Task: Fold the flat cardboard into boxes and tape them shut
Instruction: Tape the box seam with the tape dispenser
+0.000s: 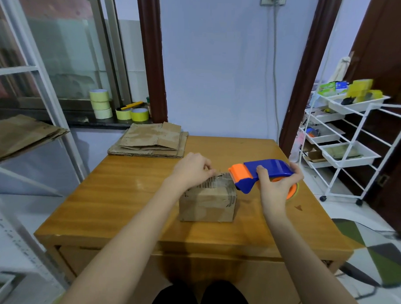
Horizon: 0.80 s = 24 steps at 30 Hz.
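A small folded cardboard box (207, 204) stands in the middle of the wooden table (114, 201). My left hand (190, 171) lies on the box's top far edge, its fingers curled over the flaps there. My right hand (277, 189) grips a blue and orange tape dispenser (261, 174), whose orange nose sits at the box's top right corner. A stack of flat cardboard (150, 139) lies at the table's far left corner.
Several yellow tape rolls (109, 107) and a yellow cutter (130, 105) sit on the window sill at the back left. More flat cardboard (21, 134) rests on a left shelf. A white wire trolley (347, 144) with trays stands to the right of the table.
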Available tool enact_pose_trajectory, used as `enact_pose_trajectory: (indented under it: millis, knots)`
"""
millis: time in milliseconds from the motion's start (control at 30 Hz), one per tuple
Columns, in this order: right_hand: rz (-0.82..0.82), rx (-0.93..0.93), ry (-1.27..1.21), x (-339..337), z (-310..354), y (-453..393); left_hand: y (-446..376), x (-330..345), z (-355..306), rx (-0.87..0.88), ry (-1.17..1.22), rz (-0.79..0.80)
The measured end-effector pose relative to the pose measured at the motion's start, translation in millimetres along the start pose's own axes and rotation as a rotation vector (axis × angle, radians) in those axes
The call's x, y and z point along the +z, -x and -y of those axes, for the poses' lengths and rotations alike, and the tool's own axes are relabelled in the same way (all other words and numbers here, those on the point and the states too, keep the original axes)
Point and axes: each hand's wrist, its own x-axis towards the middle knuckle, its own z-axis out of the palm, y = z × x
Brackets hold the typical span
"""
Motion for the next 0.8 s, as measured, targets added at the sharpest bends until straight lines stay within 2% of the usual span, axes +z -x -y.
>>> enact_pose_trajectory:
  millis: [267, 367, 800]
  knots:
    - [-0.027, 0.006, -0.020, -2.0, -1.3, -5.9, -11.6, 2.0, -0.7, 0.124, 0.418, 0.234]
    - [-0.044, 0.006, -0.036, -2.7, -2.6, -8.2, -14.8, 1.9, -3.7, 0.106, 0.441, 0.302]
    - [-0.055, 0.017, -0.046, -6.6, -4.3, -11.4, -21.9, 3.3, -1.1, 0.023, 0.452, 0.400]
